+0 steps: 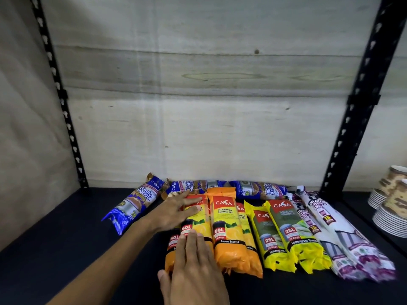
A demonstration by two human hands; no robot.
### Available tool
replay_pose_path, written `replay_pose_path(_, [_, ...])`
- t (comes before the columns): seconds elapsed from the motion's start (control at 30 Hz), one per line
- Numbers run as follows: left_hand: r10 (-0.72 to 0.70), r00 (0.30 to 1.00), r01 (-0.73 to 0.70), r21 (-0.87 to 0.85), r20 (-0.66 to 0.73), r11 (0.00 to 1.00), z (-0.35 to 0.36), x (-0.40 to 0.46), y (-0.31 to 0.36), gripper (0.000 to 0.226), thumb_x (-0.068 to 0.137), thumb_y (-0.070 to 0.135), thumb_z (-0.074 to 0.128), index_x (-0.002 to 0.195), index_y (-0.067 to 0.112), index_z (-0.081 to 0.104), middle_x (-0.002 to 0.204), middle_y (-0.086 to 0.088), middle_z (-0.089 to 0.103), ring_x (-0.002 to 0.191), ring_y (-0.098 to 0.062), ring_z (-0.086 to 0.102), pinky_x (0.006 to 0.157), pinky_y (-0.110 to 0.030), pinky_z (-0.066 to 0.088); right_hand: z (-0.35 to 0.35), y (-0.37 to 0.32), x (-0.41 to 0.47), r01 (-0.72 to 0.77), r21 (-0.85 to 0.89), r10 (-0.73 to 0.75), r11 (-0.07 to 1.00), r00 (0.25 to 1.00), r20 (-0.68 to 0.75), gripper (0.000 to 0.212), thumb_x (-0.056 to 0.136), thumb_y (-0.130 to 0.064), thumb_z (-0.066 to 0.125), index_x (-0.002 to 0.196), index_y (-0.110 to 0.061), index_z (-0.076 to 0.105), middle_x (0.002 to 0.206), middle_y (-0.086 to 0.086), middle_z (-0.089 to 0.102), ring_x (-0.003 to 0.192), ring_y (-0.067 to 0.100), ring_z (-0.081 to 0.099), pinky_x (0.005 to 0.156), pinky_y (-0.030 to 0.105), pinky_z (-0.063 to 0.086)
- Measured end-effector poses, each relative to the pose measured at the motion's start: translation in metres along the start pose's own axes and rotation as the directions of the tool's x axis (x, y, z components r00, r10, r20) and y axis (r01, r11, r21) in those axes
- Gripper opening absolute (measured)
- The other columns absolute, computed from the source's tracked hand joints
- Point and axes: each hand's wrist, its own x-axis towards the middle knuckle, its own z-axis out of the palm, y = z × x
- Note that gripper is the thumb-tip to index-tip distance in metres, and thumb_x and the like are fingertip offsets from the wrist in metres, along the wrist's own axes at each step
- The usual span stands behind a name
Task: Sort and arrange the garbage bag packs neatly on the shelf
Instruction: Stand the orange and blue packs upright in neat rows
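Several garbage bag packs lie on the dark shelf (66,249). Orange 60L packs (229,234) sit side by side in the middle. My left hand (176,212) rests flat, fingers straight, on the top end of the leftmost orange packs (198,223). My right hand (193,267) presses flat on their lower end. To the right lie two yellow-green 25L packs (293,236) and white-purple drawstring packs (343,238). Blue Singlet Handle packs (262,190) lie along the back wall, and one blue pack (136,203) lies slanted at the left.
Black slotted uprights stand at the back left (66,119) and back right (356,106). A pale wooden wall (209,106) closes the back. Stacks of paper cups and plates (392,203) stand at the far right. Bare shelf surface shows at the left and front.
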Motion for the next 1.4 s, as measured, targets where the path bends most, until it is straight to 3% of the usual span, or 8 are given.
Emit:
replay_pose_path(0.07, [-0.029, 0.999, 0.026, -0.117, -0.024, 0.993, 0.003, -0.004, -0.001, 0.059, 0.084, 0.065, 0.049, 0.14, 0.053, 0.037, 0.163, 0.004, 0.011, 0.147, -0.028, 0.022, 0.107, -0.047, 0.044, -0.027, 0.004, -0.013, 0.048, 0.082, -0.053, 0.995, 0.997, 0.056, 0.08, 0.058, -0.075, 0.073, 0.112, -0.016, 0.077, 0.127, 0.009, 0.069, 0.116, 0.028, 0.066, 0.093, 0.044, 0.054])
replay_pose_path(0.13, [-0.107, 0.989, 0.07, -0.321, -0.101, 0.944, 0.006, -0.011, -0.005, 0.055, 0.087, 0.057, 0.052, 0.14, 0.051, 0.036, 0.153, -0.001, 0.035, 0.129, -0.023, 0.05, 0.097, -0.044, 0.053, -0.044, 0.018, -0.013, 0.073, 0.172, -0.071, 0.982, 0.997, -0.015, 0.067, 0.095, -0.066, 0.029, 0.132, -0.02, 0.061, 0.143, 0.002, 0.054, 0.133, 0.023, 0.046, 0.11, 0.039, 0.037])
replay_pose_path(0.2, [-0.232, 0.96, 0.128, -0.485, -0.16, 0.865, 0.009, -0.023, -0.004, 0.053, 0.092, 0.051, 0.052, 0.142, 0.044, 0.037, 0.131, 0.0, 0.051, 0.104, -0.015, 0.062, 0.083, -0.039, 0.057, -0.055, 0.045, -0.009, 0.004, 0.193, 0.014, 0.981, 0.996, -0.091, 0.067, 0.096, -0.063, 0.01, 0.132, -0.028, 0.055, 0.136, -0.006, 0.052, 0.127, 0.016, 0.04, 0.106, 0.032, 0.036])
replay_pose_path(0.4, [-0.303, 0.95, 0.208, -0.571, -0.075, 0.794, 0.018, -0.043, -0.006, 0.055, 0.088, 0.047, 0.062, 0.14, 0.036, 0.046, 0.113, 0.01, 0.06, 0.1, -0.009, 0.058, 0.09, -0.036, 0.05, -0.044, 0.091, 0.015, -0.168, 0.227, 0.16, 0.959, 0.986, 0.054, 0.063, 0.1, -0.061, 0.029, 0.154, -0.029, 0.029, 0.163, -0.001, 0.025, 0.15, 0.023, 0.021, 0.119, 0.042, 0.025])
replay_pose_path(0.57, [-0.288, 0.957, 0.215, -0.599, -0.027, 0.772, 0.016, -0.044, 0.004, 0.062, 0.084, 0.042, 0.069, 0.14, 0.032, 0.046, 0.121, 0.003, 0.062, 0.102, -0.014, 0.064, 0.073, -0.03, 0.052, -0.036, 0.092, 0.02, -0.194, 0.243, 0.177, 0.95, 0.98, 0.09, 0.065, 0.099, -0.061, 0.03, 0.157, -0.033, 0.018, 0.167, -0.001, 0.014, 0.152, 0.023, 0.016, 0.118, 0.044, 0.026])
replay_pose_path(1.03, [-0.284, 0.958, 0.217, -0.581, -0.025, 0.785, 0.015, -0.044, 0.008, 0.062, 0.081, 0.041, 0.071, 0.138, 0.03, 0.048, 0.12, 0.002, 0.06, 0.103, -0.016, 0.063, 0.076, -0.034, 0.058, -0.05, 0.095, 0.017, -0.145, 0.186, 0.136, 0.972, 0.989, 0.063, 0.06, 0.1, -0.055, 0.039, 0.152, -0.027, 0.03, 0.153, -0.002, 0.038, 0.137, 0.022, 0.043, 0.107, 0.039, 0.041])
replay_pose_path(1.27, [-0.244, 0.931, 0.149, -0.327, -0.272, 0.933, -0.01, -0.014, 0.013, 0.048, 0.089, 0.043, 0.063, 0.132, 0.023, 0.053, 0.128, -0.001, 0.06, 0.107, -0.014, 0.053, 0.093, -0.04, 0.052, -0.098, 0.126, 0.057, -0.152, 0.081, 0.159, 0.985, 0.983, -0.092, 0.047, 0.098, -0.053, 0.049, 0.126, -0.019, 0.062, 0.126, 0.003, 0.063, 0.113, 0.021, 0.059, 0.087, 0.035, 0.047])
replay_pose_path(1.4, [-0.146, 0.938, 0.111, -0.127, -0.315, 0.986, -0.023, 0.015, 0.022, 0.051, 0.088, 0.045, 0.063, 0.133, 0.023, 0.053, 0.132, 0.0, 0.06, 0.107, -0.009, 0.053, 0.082, -0.027, 0.047, -0.116, 0.158, 0.095, -0.155, 0.013, 0.155, 0.988, 0.982, -0.103, 0.042, 0.096, -0.049, 0.054, 0.123, -0.019, 0.063, 0.122, 0.003, 0.066, 0.108, 0.024, 0.06, 0.084, 0.036, 0.048])
